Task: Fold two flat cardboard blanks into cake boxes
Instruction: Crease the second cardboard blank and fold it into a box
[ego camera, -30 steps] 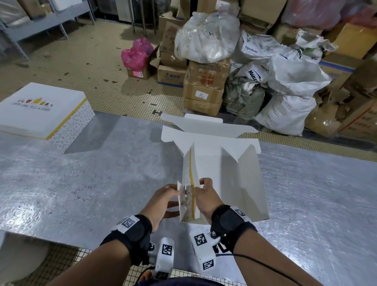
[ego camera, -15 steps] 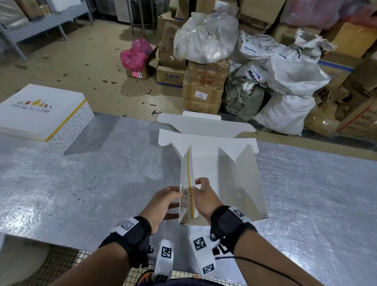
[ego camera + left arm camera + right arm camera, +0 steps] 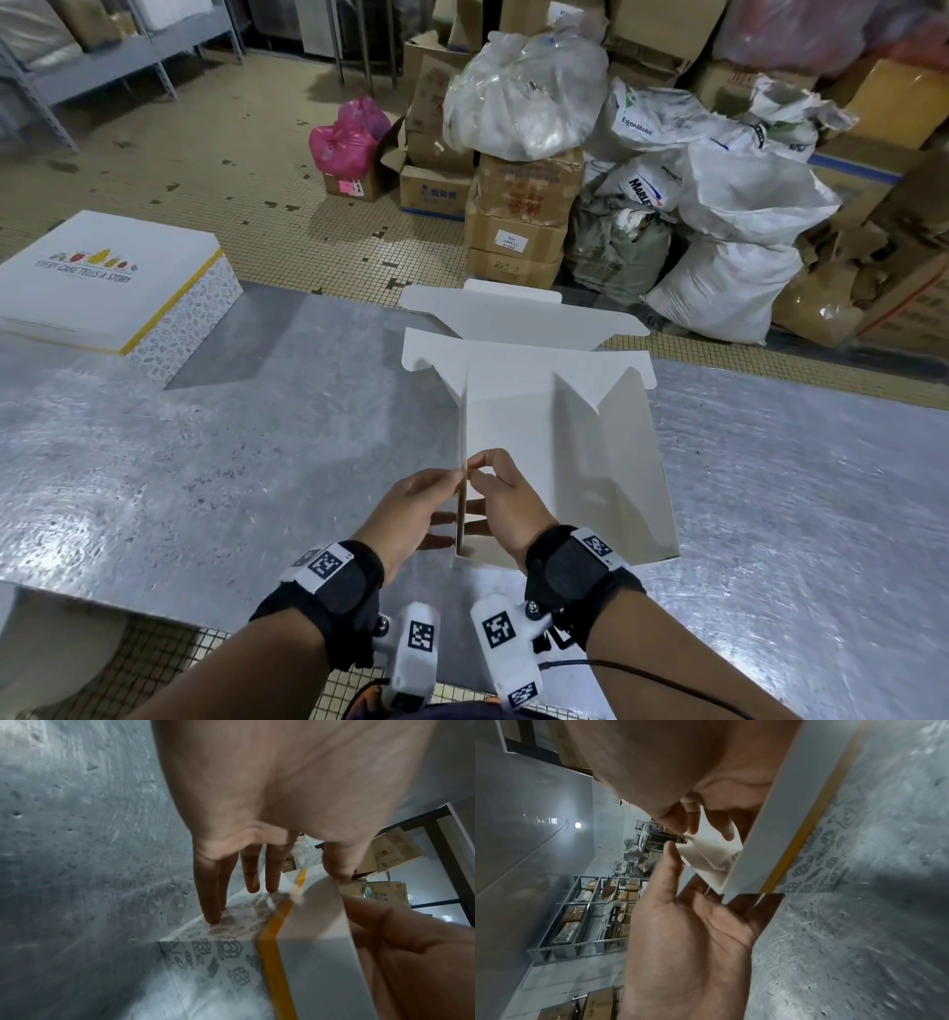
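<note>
— Where's the box right now?

— Half-built, on the metal table (image 3: pixel 179 462), right in front of the person. The cardboard blank (image 3: pixel 554 452) has its left side wall stood straight up, edge-on from the head view, with the far flaps spread open behind it.

— And the hands?

— Both on that upright wall. The left hand (image 3: pixel 411 509) is on the outside: fingers (image 3: pixel 210 902) stretched straight against the patterned face beside the yellow stripe, thumb up at the top edge. So flat and pressing, not clenched.

— The right one?

— The right hand (image 3: pixel 506 501) is inside the box, fingers curled, pinching the wall's top edge opposite the left thumb. In the right wrist view its fingertips (image 3: pixel 727 833) sit on a small white flap.

— Anything else on the table?

— A finished cake box (image 3: pixel 113 288), closed, at the far left corner, well apart from the hands.
</note>
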{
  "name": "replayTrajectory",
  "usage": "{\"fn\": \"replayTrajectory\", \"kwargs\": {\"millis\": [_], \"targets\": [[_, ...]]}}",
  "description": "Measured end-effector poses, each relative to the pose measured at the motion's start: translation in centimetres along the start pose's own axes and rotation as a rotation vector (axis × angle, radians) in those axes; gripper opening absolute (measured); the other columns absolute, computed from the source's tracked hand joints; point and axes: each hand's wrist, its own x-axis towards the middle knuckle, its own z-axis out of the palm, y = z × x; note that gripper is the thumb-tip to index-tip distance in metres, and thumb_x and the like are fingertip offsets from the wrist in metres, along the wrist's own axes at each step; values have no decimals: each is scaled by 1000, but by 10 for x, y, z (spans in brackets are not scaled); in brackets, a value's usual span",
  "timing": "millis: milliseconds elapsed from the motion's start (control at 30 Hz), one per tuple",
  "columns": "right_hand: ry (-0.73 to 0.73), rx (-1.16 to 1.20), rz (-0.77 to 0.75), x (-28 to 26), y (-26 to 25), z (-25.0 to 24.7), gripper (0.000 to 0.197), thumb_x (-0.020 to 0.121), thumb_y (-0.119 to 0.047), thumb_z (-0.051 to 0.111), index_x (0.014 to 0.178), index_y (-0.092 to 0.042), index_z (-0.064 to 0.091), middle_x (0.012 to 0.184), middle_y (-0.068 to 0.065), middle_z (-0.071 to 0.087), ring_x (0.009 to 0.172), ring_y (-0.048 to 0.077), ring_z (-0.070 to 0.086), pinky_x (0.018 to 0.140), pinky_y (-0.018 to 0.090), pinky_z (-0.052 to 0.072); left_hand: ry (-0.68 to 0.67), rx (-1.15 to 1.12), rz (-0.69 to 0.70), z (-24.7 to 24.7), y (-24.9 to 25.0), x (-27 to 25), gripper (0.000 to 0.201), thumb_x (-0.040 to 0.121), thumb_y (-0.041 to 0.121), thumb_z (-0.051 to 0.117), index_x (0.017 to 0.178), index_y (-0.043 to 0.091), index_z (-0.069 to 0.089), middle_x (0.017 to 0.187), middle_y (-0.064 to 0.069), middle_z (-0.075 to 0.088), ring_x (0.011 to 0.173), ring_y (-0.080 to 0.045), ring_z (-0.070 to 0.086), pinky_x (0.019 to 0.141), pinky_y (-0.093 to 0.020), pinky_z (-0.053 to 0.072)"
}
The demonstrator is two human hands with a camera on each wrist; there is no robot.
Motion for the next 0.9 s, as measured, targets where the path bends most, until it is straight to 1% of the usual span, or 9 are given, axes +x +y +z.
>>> {"fn": "replayTrajectory", "kwargs": {"millis": [100,200,300,467,533,600,667,767,900], "targets": [[-13,14,8,0,1,0,18,100,-9,38,113,-7,50,108,14,65,88,27,66,75,35,58,7,-1,-19,-1,2,1,45,81,63,67,110,29,72,115,1,73,103,-25,71,88,-54,58],[-38,-29,16,-1,1,1,26,96,-2,35,115,-9,51,114,16,67,104,37,67,88,43,59,21,-10,-34,-1,4,2,48,78,61,70,109,25,72,111,-3,73,98,-30,73,83,-57,59],[-57,-88,3,-4,-1,-1,29,94,1,40,118,-9,52,111,11,69,101,33,70,85,40,60,39,8,-19,-1,6,1,38,91,52,65,112,20,71,108,-5,75,94,-29,74,82,-57,59],[-91,-106,-1,-10,7,-11,22,92,-13,65,113,-7,61,100,23,72,82,24,72,81,39,61,52,66,-5,-2,7,2,35,97,44,58,117,18,69,106,-9,74,91,-28,74,82,-53,60],[-138,-155,-16,-15,8,-17,32,87,-22,75,114,-11,62,94,16,76,85,23,74,83,35,59,67,73,-6,-1,9,2,31,98,42,58,117,19,67,107,-7,73,88,-27,74,80,-49,61],[-186,-219,-30,-19,9,-20,46,79,-22,83,118,-14,60,92,8,77,89,20,74,83,30,58,78,110,-2,1,11,2,28,99,41,56,116,21,66,105,-5,72,85,-24,74,73,-41,62],[-178,-254,-34,-20,10,-20,51,75,-16,86,119,-15,60,90,6,77,87,18,74,82,29,58,89,121,-2,2,14,1,28,101,39,53,114,17,65,102,-8,71,84,-24,73,68,-39,62],[-135,-350,-68,-20,12,-17,44,76,-21,84,114,-20,61,85,0,77,79,10,72,82,30,55,102,159,-10,0,16,1,27,102,39,50,107,16,65,97,-12,70,84,-27,71,76,-45,62],[-94,-479,-98,-24,11,-16,38,79,-29,78,113,-24,61,82,-3,77,66,1,64,70,20,49,51,260,-33,-3,18,2,35,102,46,46,110,16,64,102,-10,69,90,-24,70,82,-46,61]]}}
